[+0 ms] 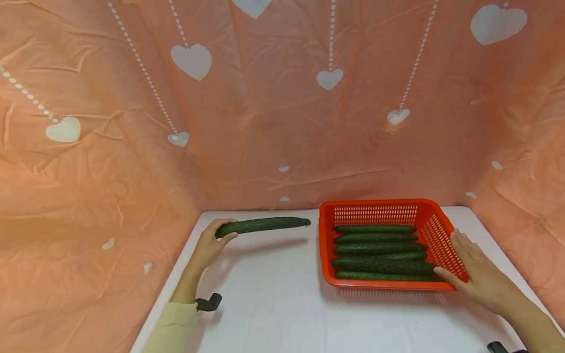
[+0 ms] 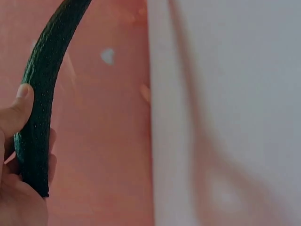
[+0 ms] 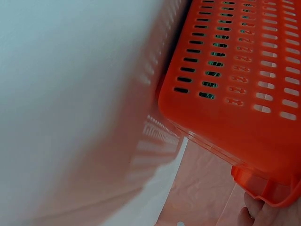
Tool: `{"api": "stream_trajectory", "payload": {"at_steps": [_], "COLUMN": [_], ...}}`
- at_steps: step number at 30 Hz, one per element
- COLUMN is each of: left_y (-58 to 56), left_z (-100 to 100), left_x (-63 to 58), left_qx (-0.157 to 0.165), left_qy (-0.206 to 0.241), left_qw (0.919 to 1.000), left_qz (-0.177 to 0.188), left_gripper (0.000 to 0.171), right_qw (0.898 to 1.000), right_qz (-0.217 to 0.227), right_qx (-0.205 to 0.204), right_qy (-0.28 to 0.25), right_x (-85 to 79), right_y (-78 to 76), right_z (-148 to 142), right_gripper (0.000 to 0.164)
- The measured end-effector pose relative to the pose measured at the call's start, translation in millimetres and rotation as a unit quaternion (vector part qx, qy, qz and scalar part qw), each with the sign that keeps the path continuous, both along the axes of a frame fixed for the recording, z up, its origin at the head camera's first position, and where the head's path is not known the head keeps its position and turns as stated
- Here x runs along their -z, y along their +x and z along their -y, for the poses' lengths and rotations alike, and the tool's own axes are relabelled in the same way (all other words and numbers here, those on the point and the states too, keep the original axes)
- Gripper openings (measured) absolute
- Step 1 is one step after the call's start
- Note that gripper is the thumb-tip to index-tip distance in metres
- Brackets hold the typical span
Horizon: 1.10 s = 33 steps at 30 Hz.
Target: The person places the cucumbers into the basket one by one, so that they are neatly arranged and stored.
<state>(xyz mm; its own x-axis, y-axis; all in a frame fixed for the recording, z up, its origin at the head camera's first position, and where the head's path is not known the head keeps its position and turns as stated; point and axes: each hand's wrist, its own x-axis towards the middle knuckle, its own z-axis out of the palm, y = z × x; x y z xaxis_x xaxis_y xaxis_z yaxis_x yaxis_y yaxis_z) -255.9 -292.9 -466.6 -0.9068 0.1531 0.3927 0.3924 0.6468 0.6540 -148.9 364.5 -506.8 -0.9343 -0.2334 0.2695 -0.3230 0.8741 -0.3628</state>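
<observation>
My left hand (image 1: 212,245) grips a long dark green cucumber (image 1: 265,225) by its thick end, thumb on one side and fingers on the other. Held nearly level above the white table, the cucumber casts a shadow below it. In the left wrist view, its thick end (image 2: 35,141) lies against the palm. At the right side of a red plastic basket (image 1: 325,245), my right hand (image 1: 481,274) rests with fingers extended along the rim. Its thumb reaches over the front corner toward the tip of a cucumber (image 1: 384,265) inside. Several cucumbers lie side by side in the basket.
The white table (image 1: 273,314) spreads in front of both hands. A peach-coloured cloth (image 1: 265,122) printed with hearts stands behind and at both sides. The slotted basket wall (image 3: 225,113) stands close in the right wrist view.
</observation>
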Motion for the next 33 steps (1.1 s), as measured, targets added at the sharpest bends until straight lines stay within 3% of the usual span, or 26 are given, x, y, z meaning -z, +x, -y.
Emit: {"api": "stream_trajectory", "payload": {"at_steps": [8, 16, 27, 33], "left_y": [4.5, 6.6, 2.7, 1.3], "left_z": [-37.0, -83.2, -149.1, -184.5], "left_x": [-19.4, -28.5, -31.8, -31.9], "left_qx": [0.003, 0.02, 0.068, 0.088], "left_qy": [0.051, 0.078, 0.052, 0.041], "left_qw": [0.9984, 0.9964, 0.9963, 0.9952], "left_qz": [0.024, 0.027, -0.013, -0.016], "left_gripper": [0.043, 0.043, 0.039, 0.039], "right_qw": [1.0, 1.0, 1.0, 1.0], "right_qz": [0.003, -0.018, -0.011, -0.011], "right_qx": [0.001, -0.006, -0.005, -0.005], "right_qy": [0.002, 0.006, 0.005, 0.003], "right_x": [1.5, 2.0, 1.1, 1.5], "right_y": [0.4, -0.1, -0.7, -0.7], "right_z": [-0.4, -1.5, -1.0, -1.3], "right_gripper": [0.102, 0.102, 0.103, 0.103]}}
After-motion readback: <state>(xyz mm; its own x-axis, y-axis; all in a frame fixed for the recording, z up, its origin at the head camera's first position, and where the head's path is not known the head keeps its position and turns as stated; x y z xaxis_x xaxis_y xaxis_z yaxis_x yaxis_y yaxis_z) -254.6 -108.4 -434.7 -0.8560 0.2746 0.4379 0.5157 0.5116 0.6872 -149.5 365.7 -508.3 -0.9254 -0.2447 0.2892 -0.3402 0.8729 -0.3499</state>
